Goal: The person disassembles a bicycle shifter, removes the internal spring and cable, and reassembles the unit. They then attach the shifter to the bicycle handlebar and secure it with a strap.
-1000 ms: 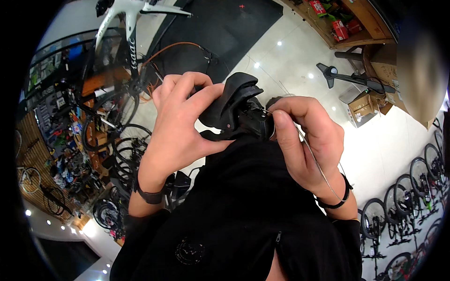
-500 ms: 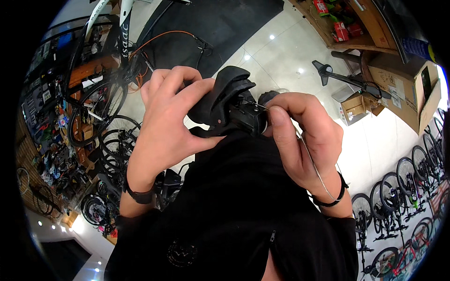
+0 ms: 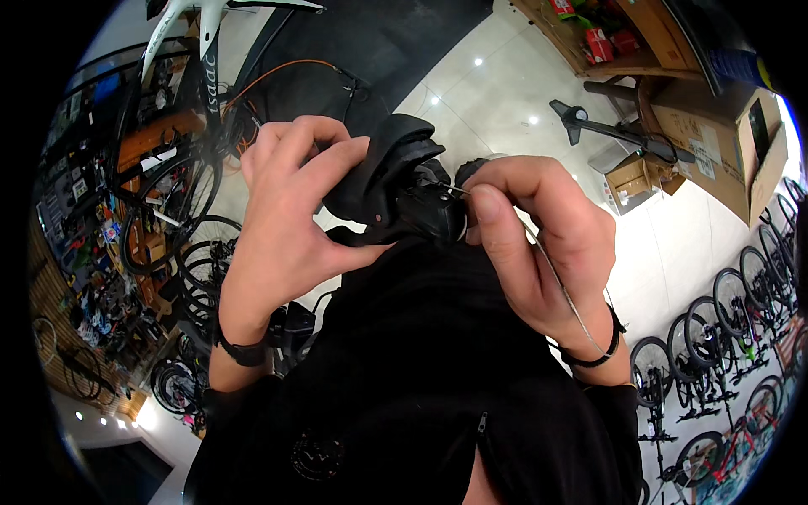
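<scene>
A black bike brake-shift lever (image 3: 383,177) with a rubber hood is held in front of my chest. My left hand (image 3: 273,210) grips it from the left, the fingers behind it and the thumb below along its lower side. Between the thumb and forefinger of my right hand (image 3: 547,240) is a thin silver shift cable (image 3: 551,273). A short stretch of cable runs from those fingertips to the lever's exposed body. The rest trails back across my right palm to the wrist. Exactly where the cable's tip sits inside the lever cannot be made out.
A white and black bike frame (image 3: 189,50) stands at the far left, near a cluttered tool wall (image 3: 93,194). An orange hose (image 3: 290,67) lies over a dark mat (image 3: 396,42). Cardboard boxes (image 3: 715,143) and a black floor pump (image 3: 614,135) are at the right, above rows of bikes (image 3: 732,311).
Both hands and the lever sit slightly further left in the picture, as the whole view has shifted a little. A bit more cable shows between my right fingertips and the lever.
</scene>
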Tool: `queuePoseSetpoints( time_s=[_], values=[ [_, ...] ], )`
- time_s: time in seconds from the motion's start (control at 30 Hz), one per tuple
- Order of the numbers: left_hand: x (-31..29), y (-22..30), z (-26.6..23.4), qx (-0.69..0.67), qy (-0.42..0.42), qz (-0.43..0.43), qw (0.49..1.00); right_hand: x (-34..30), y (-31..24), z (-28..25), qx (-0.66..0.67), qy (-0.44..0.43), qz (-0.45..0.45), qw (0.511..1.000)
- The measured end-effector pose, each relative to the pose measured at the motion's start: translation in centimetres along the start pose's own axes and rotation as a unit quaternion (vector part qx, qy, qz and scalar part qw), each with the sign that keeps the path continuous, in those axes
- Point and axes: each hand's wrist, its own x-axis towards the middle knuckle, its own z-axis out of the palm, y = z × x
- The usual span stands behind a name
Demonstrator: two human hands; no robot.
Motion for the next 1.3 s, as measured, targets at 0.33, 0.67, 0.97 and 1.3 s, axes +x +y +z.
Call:
queuePoseSetpoints(
  time_s=[0.33,0.67,0.97,1.3],
  values=[
    [0.0,0.9,0.0,0.008,0.006,0.013,1.0,-0.7,-0.1,-1.2,-0.014,-0.013,-0.029,0.999],
    [-0.8,1.3,-0.1,0.003,0.025,0.024,0.999,-2.1,0.1,-1.6,-0.003,0.051,-0.14,0.989],
    [-1.8,0.7,0.8,-0.066,0.074,0.059,0.993,-3.3,-1.3,-0.2,-0.012,0.056,-0.189,0.98],
    [-1.8,0.5,0.7,-0.101,0.054,0.087,0.99,-3.2,-3.4,-1.4,-0.041,0.006,-0.108,0.993]
  ],
)
